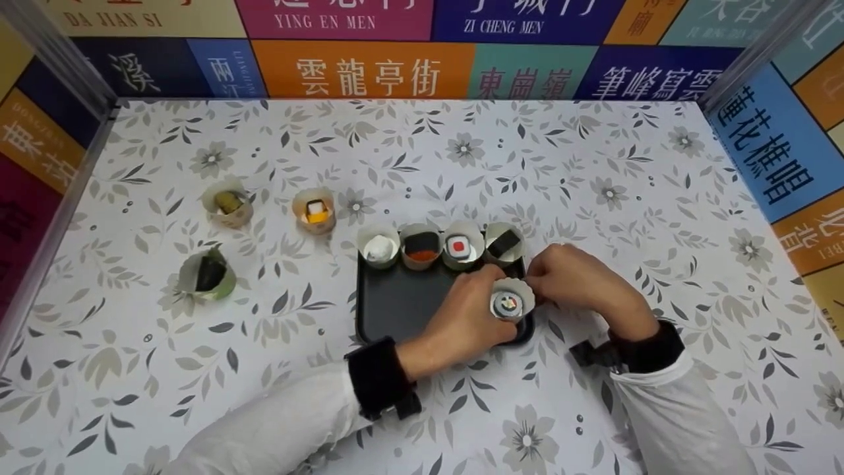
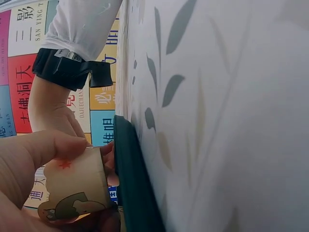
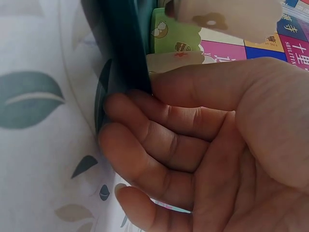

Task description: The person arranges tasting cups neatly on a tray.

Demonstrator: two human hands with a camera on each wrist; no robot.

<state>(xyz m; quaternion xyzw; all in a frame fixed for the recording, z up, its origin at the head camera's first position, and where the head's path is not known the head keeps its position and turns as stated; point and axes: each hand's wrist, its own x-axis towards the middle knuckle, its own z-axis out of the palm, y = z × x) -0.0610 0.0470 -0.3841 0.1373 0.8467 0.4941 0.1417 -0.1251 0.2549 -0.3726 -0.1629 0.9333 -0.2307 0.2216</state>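
My left hand grips a scalloped paper cup holding a round sushi roll piece, at the right end of a black tray. Whether the cup's base touches the tray, I cannot tell. The right hand pinches the tray's right rim, thumb on the inner side and fingers outside. Along the tray's far edge stand paper cups in a row: one with a white piece, one with black and orange, one with a red-centred piece, one with a black-wrapped piece.
Left of the tray, on the floral tablecloth, stand a cup with an olive-brown piece, a cup with a yellow and white piece, and a green cup with a dark piece. Colourful lettered panels border the table.
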